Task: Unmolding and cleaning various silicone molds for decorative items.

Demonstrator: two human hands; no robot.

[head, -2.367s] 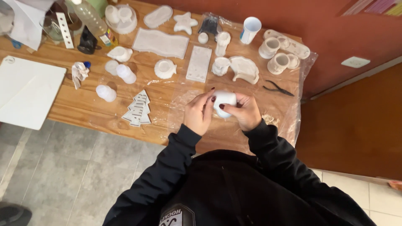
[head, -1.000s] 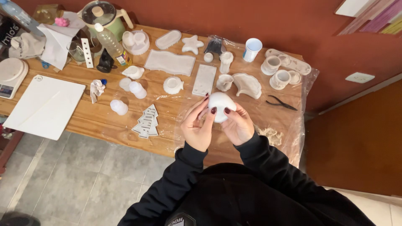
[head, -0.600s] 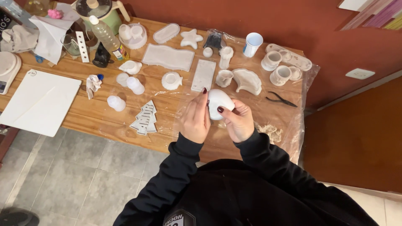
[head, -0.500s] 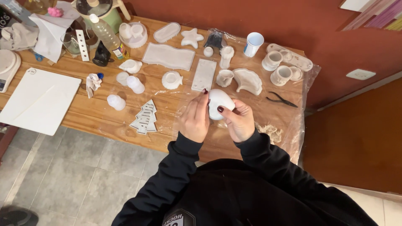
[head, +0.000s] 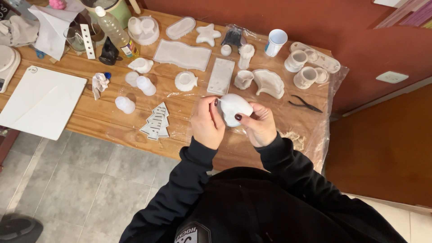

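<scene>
Turned since the earlier frames: white rounded mould (head: 234,108), smooth side now facing up, both hands unchanged in their grip.

Left of the mould, a flat tree cutout (head: 156,122); left hand (head: 207,122) pinches the mould's left edge; right hand (head: 258,123) cups its right side, fingers curled; right of the mould, black pliers (head: 305,104) on the wooden table (head: 96,114).

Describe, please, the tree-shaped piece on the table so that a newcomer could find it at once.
Start at the wooden table and follow its near edge to just left of the left hand. There lies the flat white tree-shaped piece. Unlike the rounded white moulds nearby, it has a stepped, pointed outline.
</scene>
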